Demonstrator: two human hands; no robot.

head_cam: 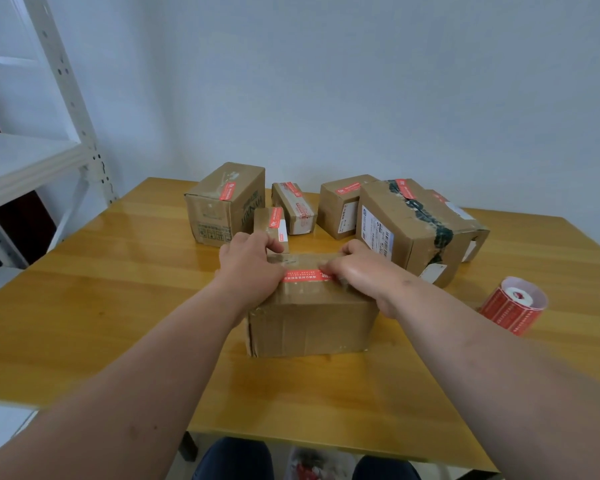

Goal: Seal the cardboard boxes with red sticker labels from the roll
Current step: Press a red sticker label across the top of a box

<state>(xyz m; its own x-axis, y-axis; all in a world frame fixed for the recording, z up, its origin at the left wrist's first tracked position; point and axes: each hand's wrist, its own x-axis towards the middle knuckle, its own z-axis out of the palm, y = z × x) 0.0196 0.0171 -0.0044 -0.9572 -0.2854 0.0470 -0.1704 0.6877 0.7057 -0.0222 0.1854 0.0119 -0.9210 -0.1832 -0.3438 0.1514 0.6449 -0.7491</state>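
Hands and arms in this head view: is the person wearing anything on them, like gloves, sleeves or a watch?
No. Both the left hand and right hand are bare, without gloves or visible rings. The forearms are bare too, with no sleeves, watch or bracelet in view.
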